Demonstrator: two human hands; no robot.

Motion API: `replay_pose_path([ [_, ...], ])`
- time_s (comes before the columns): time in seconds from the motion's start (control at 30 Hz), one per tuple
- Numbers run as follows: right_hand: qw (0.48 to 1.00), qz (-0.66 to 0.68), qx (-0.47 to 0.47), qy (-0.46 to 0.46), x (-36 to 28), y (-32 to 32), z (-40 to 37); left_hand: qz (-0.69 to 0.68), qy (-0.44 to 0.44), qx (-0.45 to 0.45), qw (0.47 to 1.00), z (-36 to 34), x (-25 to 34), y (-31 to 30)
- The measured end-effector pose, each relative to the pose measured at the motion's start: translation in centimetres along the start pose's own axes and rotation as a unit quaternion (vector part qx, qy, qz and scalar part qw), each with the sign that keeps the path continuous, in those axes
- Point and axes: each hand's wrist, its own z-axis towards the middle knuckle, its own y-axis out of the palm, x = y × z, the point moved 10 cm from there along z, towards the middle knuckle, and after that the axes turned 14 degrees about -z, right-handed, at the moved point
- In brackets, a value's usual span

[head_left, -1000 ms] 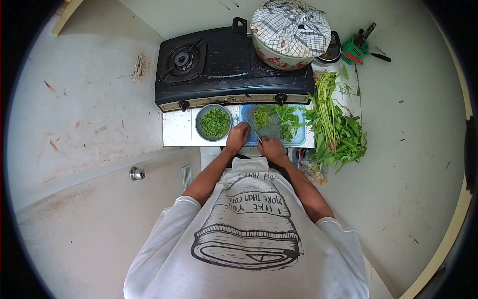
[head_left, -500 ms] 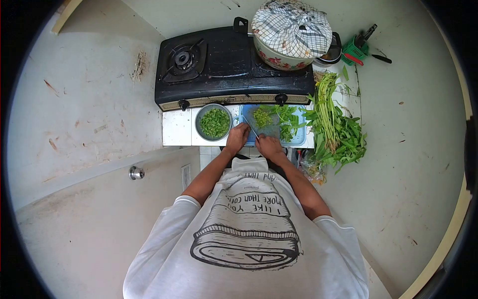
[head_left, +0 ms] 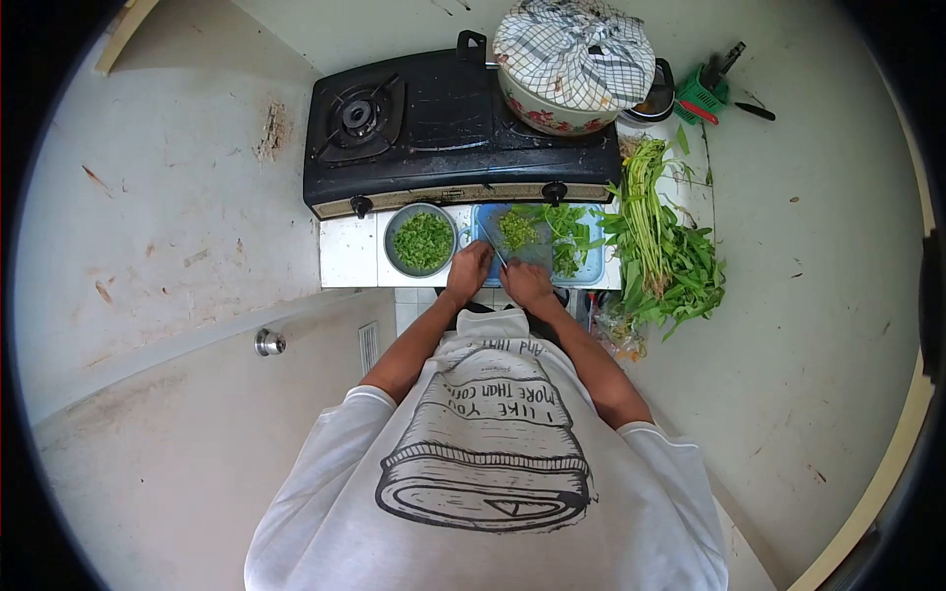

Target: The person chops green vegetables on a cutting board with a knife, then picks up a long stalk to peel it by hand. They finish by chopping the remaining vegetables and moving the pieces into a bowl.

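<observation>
My right hand (head_left: 528, 284) is closed on the handle of a knife (head_left: 492, 242), whose thin blade points up and to the left over the blue tray (head_left: 596, 272). At the tray's lower left, my left hand (head_left: 470, 268) has its fingers pressed together; whatever they hold is too small to make out. Small chopped pieces (head_left: 516, 232) lie on the tray beyond the blade, with leafy green stems (head_left: 566, 229) to their right. Left of the tray, a grey bowl (head_left: 391, 258) holds chopped greens (head_left: 423, 241).
A black two-burner stove (head_left: 448, 128) stands behind the tray, bearing a large pot (head_left: 554, 116) covered with a checked cloth (head_left: 576, 54). A bundle of leafy greens (head_left: 645, 222) lies at the right. Beyond it is a green basket (head_left: 702, 94) with utensils.
My right hand and the knife have shifted slightly left, closer to my left hand. The whole view has also moved a little.
</observation>
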Motion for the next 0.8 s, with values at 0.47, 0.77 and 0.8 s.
replay_pose_path([
  [0.47,1.0,0.0,0.015,-0.012,1.0,0.2,-1.4,0.006,0.001,-0.005,1.0,0.0,-0.5,-0.2],
  [0.77,0.999,0.006,0.015,-0.033,0.7,0.6,-1.5,0.012,0.012,-0.009,1.0,-0.2,-0.5,-0.1],
  [0.8,0.999,0.005,0.019,-0.033,0.7,0.5,-1.5,0.019,0.016,-0.01,1.0,-0.1,-0.2,-0.2],
])
